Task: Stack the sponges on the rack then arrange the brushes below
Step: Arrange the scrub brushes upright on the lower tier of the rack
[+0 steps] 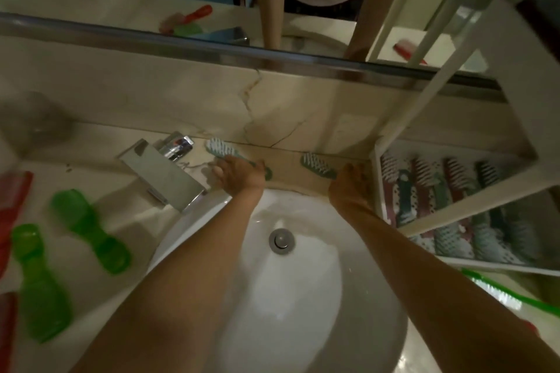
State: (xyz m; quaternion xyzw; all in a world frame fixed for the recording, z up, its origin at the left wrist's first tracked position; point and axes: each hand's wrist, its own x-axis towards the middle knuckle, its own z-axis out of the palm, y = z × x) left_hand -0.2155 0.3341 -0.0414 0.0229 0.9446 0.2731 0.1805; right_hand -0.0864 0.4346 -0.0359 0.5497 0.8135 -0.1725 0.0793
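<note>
Behind the sink (303, 327), each hand (239, 174) (348, 188) grips a teal brush (216, 149) (316, 164).

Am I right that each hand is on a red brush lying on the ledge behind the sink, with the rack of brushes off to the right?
Not quite: the brushes are teal-green, not red. The head view shows the left hand on one teal brush and the right hand at another, both on the ledge behind the sink, with the rack to the right.
</note>
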